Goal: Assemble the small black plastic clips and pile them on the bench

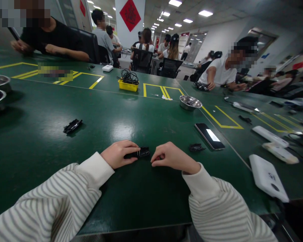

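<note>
My left hand (122,154) is closed around one end of a small black plastic part (143,152) low over the green table (131,201). The free end of that part points toward my right hand (168,156). My right hand's fingertips are pinched together just to the right of it, apart from the part; whether anything tiny sits between them is hidden. Another black plastic piece (196,147) lies to the right of my right hand. A similar black plastic shell (73,126) rests farther off on the left.
A phone (209,135) and white devices (269,178) lie on the right. Metal bowls (190,102) stand farther back and at the far left. A yellow bin (128,85) of black cables sits mid-table. Co-workers sit across the table, inside yellow-taped work areas' far side.
</note>
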`<state>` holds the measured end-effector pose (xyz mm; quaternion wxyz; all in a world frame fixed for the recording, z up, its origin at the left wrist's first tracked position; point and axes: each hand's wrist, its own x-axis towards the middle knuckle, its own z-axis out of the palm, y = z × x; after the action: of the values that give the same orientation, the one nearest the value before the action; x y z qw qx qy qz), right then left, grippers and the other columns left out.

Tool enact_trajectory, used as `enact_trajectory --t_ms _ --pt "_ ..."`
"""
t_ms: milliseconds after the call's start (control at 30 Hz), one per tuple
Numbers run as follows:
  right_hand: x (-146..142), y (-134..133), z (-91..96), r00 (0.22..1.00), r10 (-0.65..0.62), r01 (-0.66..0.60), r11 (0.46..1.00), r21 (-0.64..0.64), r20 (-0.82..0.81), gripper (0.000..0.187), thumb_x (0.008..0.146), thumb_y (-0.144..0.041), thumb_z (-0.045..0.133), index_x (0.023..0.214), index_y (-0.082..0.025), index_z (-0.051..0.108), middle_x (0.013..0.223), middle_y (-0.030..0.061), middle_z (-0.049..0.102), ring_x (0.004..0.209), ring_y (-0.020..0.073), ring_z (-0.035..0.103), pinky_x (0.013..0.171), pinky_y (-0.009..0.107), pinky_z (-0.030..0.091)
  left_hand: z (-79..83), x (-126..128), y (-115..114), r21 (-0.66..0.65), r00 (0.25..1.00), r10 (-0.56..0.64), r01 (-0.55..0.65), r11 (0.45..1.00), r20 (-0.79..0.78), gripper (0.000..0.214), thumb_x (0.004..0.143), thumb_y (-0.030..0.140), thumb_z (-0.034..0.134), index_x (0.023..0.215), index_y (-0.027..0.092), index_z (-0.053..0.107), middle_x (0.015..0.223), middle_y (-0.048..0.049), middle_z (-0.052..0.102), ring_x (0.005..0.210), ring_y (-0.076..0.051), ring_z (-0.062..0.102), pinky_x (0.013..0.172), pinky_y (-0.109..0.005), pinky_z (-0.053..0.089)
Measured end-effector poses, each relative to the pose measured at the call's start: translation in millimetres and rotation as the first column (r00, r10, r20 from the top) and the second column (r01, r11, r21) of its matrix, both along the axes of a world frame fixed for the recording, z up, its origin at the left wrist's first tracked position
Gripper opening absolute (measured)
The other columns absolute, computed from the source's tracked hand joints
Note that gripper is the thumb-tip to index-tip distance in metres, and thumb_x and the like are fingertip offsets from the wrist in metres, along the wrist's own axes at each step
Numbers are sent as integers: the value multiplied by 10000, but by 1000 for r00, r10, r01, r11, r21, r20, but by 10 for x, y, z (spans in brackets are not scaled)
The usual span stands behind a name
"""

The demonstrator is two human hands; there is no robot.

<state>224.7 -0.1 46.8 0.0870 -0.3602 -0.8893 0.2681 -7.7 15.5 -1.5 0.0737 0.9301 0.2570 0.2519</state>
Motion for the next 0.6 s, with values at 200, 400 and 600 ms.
enact_trajectory --t_ms 200,400,600 --pt "-65 -4 -66 998 7 -6 1000 -15 70 97 699 -235 608 724 -173 678 681 -3 614 589 76 535 568 192 394 -8 -9 -5 -5 1000 0 0 1000 14 250 763 241 531 977 130 598 935 -91 616 807 -167 580 710 -280 496" --pt "-69 -35 -23 994 -34 44 994 -104 101 87 691 -182 570 694 -148 650 638 1 622 549 78 550 558 190 426 -16 -14 6 -8 1000 3 -3 1000 -3 254 767 245 528 988 137 589 946 -90 611 820 -166 576 721 -285 495" --pt "-140 -30 -61 941 -241 233 970 -64 -235 120 744 -213 515 756 -133 603 660 4 599 582 76 537 554 187 426 -2 -8 -6 20 1000 -9 10 1000 -8 252 765 236 526 987 134 587 947 -92 606 821 -167 574 724 -286 492"
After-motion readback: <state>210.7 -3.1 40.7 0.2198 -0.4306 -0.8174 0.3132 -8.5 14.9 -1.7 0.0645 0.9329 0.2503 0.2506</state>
